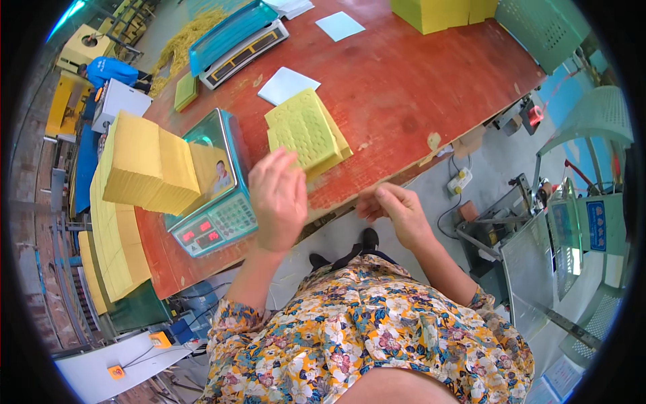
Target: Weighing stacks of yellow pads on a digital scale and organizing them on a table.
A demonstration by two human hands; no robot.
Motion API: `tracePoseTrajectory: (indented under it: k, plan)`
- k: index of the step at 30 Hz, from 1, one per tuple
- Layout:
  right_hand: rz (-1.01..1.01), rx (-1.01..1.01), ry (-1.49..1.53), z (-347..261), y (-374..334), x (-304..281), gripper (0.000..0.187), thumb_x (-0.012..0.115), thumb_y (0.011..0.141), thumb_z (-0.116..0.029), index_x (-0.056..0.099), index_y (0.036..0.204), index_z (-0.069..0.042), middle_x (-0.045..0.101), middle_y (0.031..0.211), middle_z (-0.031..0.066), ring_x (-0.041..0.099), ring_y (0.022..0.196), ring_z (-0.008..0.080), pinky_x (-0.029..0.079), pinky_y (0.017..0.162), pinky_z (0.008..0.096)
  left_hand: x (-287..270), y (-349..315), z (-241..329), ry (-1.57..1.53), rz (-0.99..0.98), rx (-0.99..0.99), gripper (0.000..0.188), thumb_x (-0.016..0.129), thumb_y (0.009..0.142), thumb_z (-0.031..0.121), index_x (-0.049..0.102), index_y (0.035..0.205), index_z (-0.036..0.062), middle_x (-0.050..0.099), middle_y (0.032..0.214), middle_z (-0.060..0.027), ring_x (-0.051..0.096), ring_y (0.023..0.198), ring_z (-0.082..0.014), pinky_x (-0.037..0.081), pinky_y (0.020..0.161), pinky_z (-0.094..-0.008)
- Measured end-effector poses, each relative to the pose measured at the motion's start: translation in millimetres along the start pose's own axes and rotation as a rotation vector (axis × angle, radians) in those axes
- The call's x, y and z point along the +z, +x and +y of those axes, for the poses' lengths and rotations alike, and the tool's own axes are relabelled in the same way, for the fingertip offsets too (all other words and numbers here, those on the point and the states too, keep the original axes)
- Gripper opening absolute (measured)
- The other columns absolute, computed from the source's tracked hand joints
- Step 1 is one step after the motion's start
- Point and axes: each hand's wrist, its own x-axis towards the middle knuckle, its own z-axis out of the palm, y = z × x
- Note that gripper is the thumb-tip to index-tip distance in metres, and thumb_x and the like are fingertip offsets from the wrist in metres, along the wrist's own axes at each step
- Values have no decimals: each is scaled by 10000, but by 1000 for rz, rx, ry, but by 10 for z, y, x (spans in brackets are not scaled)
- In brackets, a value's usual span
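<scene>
My left hand [277,198] is raised at the near left of a small stack of yellow embossed paper sheets [303,131] on the red table. Its fingers are loosely apart and overlap the stack's near corner; I cannot tell whether they touch it. My right hand [396,210] hovers past the table's near edge, half curled, with nothing visible in it. Left of my left hand stands a teal digital scale [219,229] with a lit red display. A tall stack of yellow paper [145,161] rests on its pan.
The red table [404,121] also bears white sheets [288,85], a second scale [242,47] with a blue tray, and yellow blocks [444,13]. More yellow stacks [114,249] stand at the left edge. Green machinery [599,222] is at right. A person in blue [111,71] bends far left.
</scene>
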Motion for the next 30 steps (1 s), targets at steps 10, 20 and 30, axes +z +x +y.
tracePoseTrajectory:
  k: [10, 20, 30]
  plan:
    - [54, -23, -237, -76, 325, 508, 325, 549, 949, -73, 556, 1254, 42, 664, 967, 88, 643, 775, 132, 526, 617, 276, 65, -967, -35, -808, 217, -874, 652, 749, 879, 238, 425, 1390, -5, 482, 1363, -181, 515, 1205, -229, 484, 949, -363]
    - [-93, -345, -434, -560, 209, 1715, 287, 541, 909, 38, 593, 1191, 47, 651, 934, 49, 604, 801, 90, 508, 671, 247, -1448, -825, -769, -1207, 187, -969, 187, 612, 983, 225, 668, 997, 47, 678, 841, -15, 642, 724, -99, 520, 611, -253]
    - [-216, -613, -332, -1564, 1612, 3745, 298, 619, 901, -101, 629, 1137, 80, 663, 945, 78, 639, 811, 126, 559, 644, 271, -2984, 199, -2546, -895, 273, -647, 236, 664, 915, 282, 676, 879, 49, 692, 775, -35, 633, 655, -104, 468, 575, -236]
